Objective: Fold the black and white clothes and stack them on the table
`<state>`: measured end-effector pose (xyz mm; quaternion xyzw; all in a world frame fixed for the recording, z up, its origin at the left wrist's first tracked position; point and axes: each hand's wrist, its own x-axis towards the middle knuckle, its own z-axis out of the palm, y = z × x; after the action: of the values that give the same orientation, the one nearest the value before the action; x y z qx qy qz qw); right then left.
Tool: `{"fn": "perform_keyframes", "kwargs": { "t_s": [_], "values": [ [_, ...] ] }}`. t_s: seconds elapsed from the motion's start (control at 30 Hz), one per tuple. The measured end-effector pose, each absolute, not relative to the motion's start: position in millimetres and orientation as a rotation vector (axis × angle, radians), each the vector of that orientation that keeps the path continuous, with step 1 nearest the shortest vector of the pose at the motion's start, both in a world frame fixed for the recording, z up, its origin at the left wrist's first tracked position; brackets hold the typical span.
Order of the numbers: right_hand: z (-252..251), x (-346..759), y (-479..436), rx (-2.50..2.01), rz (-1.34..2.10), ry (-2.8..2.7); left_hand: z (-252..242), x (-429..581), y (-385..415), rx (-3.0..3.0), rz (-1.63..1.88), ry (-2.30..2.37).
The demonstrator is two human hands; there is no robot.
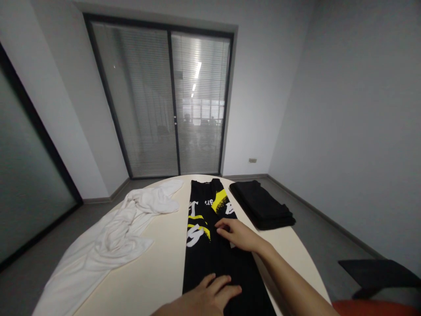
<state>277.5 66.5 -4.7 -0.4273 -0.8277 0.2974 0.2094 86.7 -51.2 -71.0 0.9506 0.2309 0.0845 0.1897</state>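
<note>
I see the black shirt [210,263] lying as a long folded strip down the middle of the table [161,263], the left hand [205,298] flat and open on its near end, the right hand [238,235] open too, fingertips pressing beside the yellow print. I judge it light, soft and limp, likely to slip on the smooth top, so best pinched at a folded edge with 2 hands. Its near hem is cut off by the frame, the print is folded and unreadable, and I cannot count the pieces in the white heap [125,228] or the black pile [263,204].
</note>
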Motion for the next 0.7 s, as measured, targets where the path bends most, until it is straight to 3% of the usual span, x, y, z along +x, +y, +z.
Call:
{"fn": "perform_keyframes", "kwargs": {
  "t_s": [0.2,0.43,0.57,0.7],
  "values": [
    [-5.5,281.3,67.0,-1.183,1.243,-2.217,-53.0,83.1,-51.2,2.593,0.252,0.470],
    [-2.4,259.3,80.6,-1.387,0.510,-2.232,-36.6,87.9,-49.9,2.856,0.341,0.418],
    [-10.8,234.5,106.7,-1.521,0.299,-2.232,-46.0,88.5,-49.3,2.995,0.338,0.439],
    [-24.5,221.8,129.9,-1.520,0.312,-2.257,-48.9,84.8,-45.9,3.203,0.396,0.403]
  ]
}}
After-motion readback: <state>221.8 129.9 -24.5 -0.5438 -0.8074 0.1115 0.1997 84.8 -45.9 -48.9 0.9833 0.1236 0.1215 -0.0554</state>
